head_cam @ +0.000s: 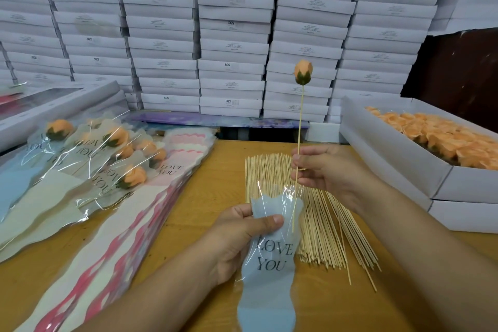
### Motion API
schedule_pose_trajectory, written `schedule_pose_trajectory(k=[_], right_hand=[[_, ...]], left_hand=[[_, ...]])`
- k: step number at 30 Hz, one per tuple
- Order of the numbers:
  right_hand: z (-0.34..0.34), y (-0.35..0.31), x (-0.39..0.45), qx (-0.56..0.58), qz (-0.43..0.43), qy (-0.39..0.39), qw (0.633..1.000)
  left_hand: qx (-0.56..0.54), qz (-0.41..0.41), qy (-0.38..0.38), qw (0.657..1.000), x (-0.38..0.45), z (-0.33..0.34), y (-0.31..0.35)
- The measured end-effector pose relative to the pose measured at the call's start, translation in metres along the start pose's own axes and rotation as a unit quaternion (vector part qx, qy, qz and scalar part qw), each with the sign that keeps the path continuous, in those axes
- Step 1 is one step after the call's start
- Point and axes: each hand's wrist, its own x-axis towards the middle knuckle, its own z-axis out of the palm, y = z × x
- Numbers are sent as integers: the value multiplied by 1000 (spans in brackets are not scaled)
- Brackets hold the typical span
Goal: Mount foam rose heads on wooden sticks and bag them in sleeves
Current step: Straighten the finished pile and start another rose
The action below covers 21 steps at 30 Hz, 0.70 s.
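Right hand [326, 170] pinching stick [299, 127] with rose [303, 72] upright, stick tip inside blue sleeve [272, 259], left hand [242, 237] pinching sleeve above worktop [215, 183], loose sticks [318, 224] beneath

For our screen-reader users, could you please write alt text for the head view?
The right hand lowers an orange foam rose on a wooden stick into a blue "LOVE YOU" sleeve held by the left hand. Loose sticks, bagged roses and a box of rose heads surround them.
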Motion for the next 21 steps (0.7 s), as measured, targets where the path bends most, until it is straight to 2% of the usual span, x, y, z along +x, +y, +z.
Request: schedule_pose_trajectory(k=[21], right_hand=[[10, 12, -8, -72, 13, -47, 996]], left_hand=[[-14, 13, -16, 1000, -2, -1, 4]])
